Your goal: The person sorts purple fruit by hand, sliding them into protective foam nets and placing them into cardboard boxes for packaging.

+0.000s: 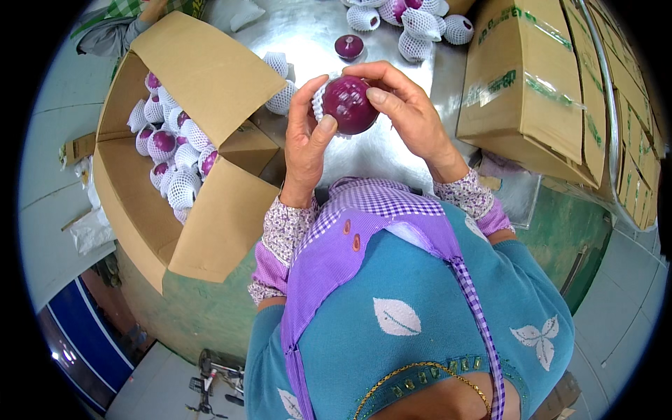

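Above the metal table, both hands hold a glossy round purple fruit (349, 105). My left hand (307, 139) has its thumb on the fruit's lower left and its fingers round a white foam net sleeve (318, 102), which shows at the fruit's left side. On the other side, my right hand (407, 107) grips it with the thumb on the right face and the fingers over the top. A bare purple fruit (349, 47) with a pale stem rests on the table just beyond. Two foam-netted pieces (282, 97) lie left of the hands, partly behind a carton flap.
An open carton (131, 184) of netted purple fruits (163, 142) stands at left, its flaps spread. More netted fruits (417, 31) pile up at the table's far side. Taped cartons (548, 94) stack at right beside a metal rail (609, 94). Another person's arm (149, 13) shows top left.
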{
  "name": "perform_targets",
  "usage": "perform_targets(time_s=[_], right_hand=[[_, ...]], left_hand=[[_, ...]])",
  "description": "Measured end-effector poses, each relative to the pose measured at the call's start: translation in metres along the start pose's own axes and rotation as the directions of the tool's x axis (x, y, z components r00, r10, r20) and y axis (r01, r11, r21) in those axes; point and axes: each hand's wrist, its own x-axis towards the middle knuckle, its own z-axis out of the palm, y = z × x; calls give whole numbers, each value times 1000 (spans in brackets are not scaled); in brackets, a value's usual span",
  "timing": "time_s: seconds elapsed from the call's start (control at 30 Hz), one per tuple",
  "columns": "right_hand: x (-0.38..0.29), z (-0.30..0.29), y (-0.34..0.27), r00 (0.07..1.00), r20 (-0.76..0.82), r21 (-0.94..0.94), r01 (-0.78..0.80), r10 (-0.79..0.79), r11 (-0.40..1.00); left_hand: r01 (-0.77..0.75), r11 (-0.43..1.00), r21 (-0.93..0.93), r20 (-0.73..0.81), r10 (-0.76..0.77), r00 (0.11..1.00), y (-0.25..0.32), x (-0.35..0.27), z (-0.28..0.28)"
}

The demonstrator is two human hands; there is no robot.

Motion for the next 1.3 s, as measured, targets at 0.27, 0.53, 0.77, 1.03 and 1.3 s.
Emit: perform_targets(time_s=[0.27, 0.53, 0.77, 1.03, 1.3], right_hand=[[1, 2, -3, 1000, 17, 34, -22, 22, 999], [1, 2, -4, 996, -48, 40, -79, 81, 996], [-1, 3, 11, 969, -107, 187, -201, 223, 962], [10, -15, -6, 989, -147, -116, -44, 27, 992], [74, 16, -49, 966, -165, -29, 198, -200, 980]], left_hand=[[81, 996, -22, 0, -81, 997, 3, 4, 3], [138, 990, -25, 13, -137, 990, 12, 8, 13], [172, 938, 302, -54, -163, 985, 3, 7, 5], [154, 985, 83, 65, -160, 985, 16, 47, 22], [-213, 966, 146, -53, 223, 973, 107, 159, -21]])
